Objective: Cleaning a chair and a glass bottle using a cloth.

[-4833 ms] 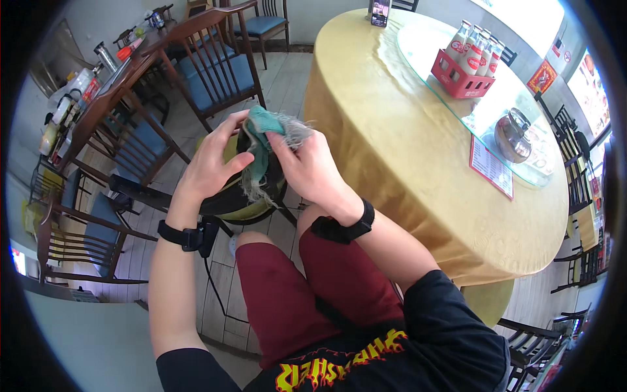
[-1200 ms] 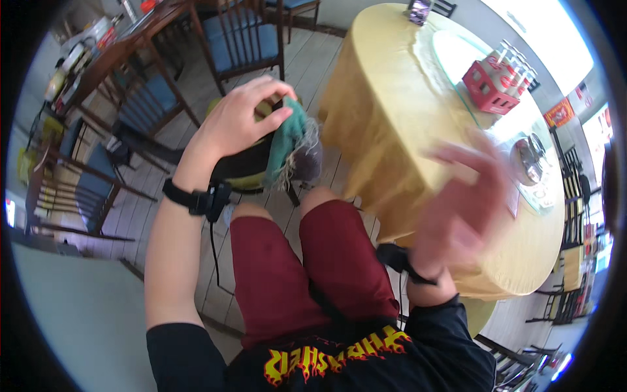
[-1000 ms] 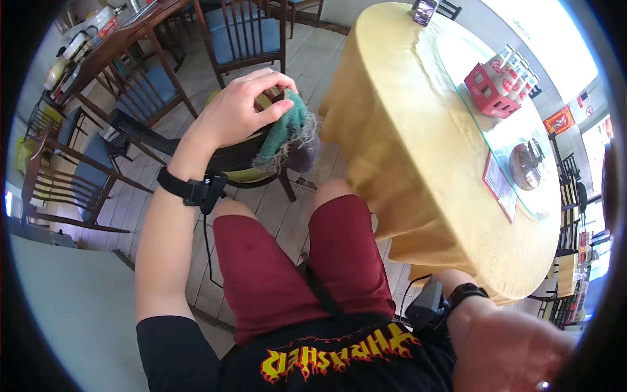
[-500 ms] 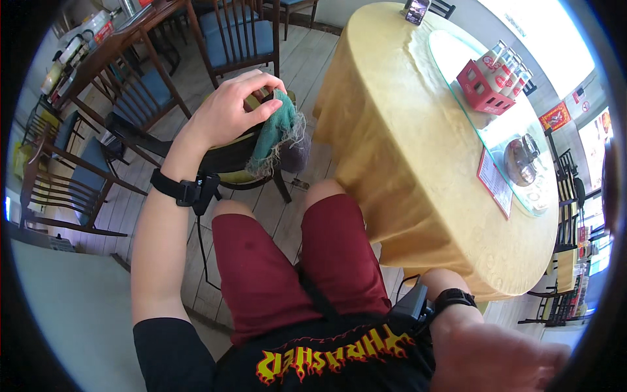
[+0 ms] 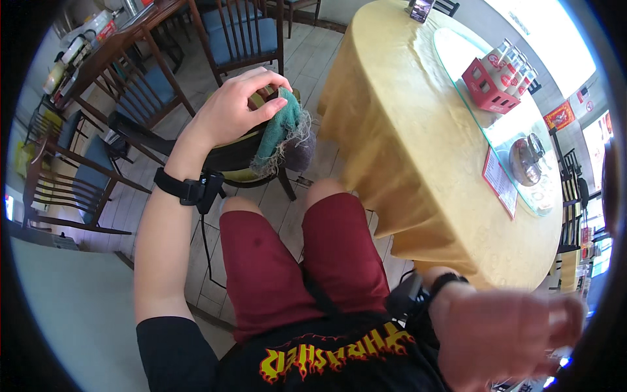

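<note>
My left hand (image 5: 238, 108) is closed, thumb and fingertips pinching a worn green cloth (image 5: 282, 127) with frayed, stringy edges. The cloth hangs down beside a dark chair (image 5: 235, 155) with a yellow-green seat, in front of my knees. A greyish-purple piece (image 5: 302, 153) shows behind the loose threads; whether it belongs to the same cloth I cannot tell. At the lower right, near the table's front edge, my right hand (image 5: 503, 333) is raised and smeared by motion, its fingers not clear.
A round table with a gold tablecloth (image 5: 392, 111) stands at my right. Its glass turntable (image 5: 450, 49) bears a red crate of bottles (image 5: 490, 91) and a glass pot (image 5: 526, 163). A printed sheet (image 5: 499, 183) lies beside it. Wooden chairs (image 5: 134, 91) with blue seats stand at the left.
My right hand has lifted and swung a little to the right, blurred. The left hand keeps its grip on the green cloth, and the whole view has shifted slightly.
</note>
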Available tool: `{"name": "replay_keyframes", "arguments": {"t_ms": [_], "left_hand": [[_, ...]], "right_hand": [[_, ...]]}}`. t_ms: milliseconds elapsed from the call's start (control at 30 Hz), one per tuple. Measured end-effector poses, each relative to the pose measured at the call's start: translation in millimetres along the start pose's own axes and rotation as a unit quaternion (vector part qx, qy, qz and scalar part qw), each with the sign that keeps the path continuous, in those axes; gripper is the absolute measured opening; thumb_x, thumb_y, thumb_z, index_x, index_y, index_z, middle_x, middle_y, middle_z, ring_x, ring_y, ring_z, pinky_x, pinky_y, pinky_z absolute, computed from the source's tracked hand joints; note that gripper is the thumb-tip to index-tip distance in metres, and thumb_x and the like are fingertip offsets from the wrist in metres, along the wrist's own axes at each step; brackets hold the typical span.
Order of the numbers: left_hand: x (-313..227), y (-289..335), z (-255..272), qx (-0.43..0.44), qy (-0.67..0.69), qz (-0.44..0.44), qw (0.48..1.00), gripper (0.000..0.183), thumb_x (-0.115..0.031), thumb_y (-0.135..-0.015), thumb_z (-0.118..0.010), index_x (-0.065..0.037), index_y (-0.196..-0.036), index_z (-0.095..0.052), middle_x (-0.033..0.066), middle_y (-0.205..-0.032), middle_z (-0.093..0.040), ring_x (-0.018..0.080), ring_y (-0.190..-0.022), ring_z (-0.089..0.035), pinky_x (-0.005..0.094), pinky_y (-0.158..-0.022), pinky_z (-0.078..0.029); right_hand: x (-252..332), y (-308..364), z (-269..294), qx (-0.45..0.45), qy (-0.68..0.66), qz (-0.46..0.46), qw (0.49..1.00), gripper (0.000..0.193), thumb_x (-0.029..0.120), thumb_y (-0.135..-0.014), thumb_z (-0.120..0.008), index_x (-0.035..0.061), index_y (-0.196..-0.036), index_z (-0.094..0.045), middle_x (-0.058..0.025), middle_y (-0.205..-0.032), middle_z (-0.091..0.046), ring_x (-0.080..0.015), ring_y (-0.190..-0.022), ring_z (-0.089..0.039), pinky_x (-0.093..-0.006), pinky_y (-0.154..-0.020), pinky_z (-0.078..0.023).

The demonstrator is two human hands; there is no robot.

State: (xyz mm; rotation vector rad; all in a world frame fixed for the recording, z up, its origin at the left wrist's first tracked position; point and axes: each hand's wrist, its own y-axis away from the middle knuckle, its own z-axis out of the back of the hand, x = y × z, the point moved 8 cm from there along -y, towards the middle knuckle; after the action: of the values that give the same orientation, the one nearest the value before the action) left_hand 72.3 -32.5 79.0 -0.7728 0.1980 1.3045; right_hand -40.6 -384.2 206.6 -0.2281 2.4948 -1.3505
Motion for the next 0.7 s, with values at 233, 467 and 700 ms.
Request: {"name": "replay_keyframes", "arguments": {"t_ms": [233,467,700], "left_hand": [[-10,-1,2,-0.021,-0.047,-0.028,0.998,0.03,-0.028,-0.092,-0.063,-0.005,-0.111,-0.063,0.0098,-0.1,-0.064,0.0248,-0.091,-0.062,0.0317,-0.078,-0.048],[-5,-1,1,-0.019,0.016,-0.02,0.999,0.03,-0.023,-0.092,-0.062,-0.003,-0.114,-0.061,0.0105,-0.108,-0.067,0.0227,-0.094,-0.063,0.033,-0.082,-0.049],[-6,-2,0,-0.008,0.015,-0.013,1.0,0.029,-0.02,-0.092,-0.062,-0.003,-0.116,-0.06,0.0096,-0.11,-0.068,0.023,-0.092,-0.064,0.0328,-0.083,-0.05]], "right_hand": [[-171,185,-29,0.423,0.109,-0.343,0.832,0.045,0.016,-0.081,-0.068,-0.0025,-0.118,-0.051,-0.0221,-0.115,-0.057,-0.0371,-0.107,-0.056,-0.0414,-0.096,-0.045],[-173,321,-29,0.491,0.111,-0.411,0.76,0.052,0.023,-0.092,-0.06,-0.0049,-0.131,-0.042,-0.0245,-0.117,-0.055,-0.0413,-0.107,-0.056,-0.0453,-0.087,-0.049],[-170,412,26,0.522,0.11,-0.477,0.699,0.031,0.015,-0.094,-0.055,-0.0023,-0.119,-0.047,-0.0272,-0.107,-0.059,-0.045,-0.097,-0.058,-0.049,-0.081,-0.048]]}}
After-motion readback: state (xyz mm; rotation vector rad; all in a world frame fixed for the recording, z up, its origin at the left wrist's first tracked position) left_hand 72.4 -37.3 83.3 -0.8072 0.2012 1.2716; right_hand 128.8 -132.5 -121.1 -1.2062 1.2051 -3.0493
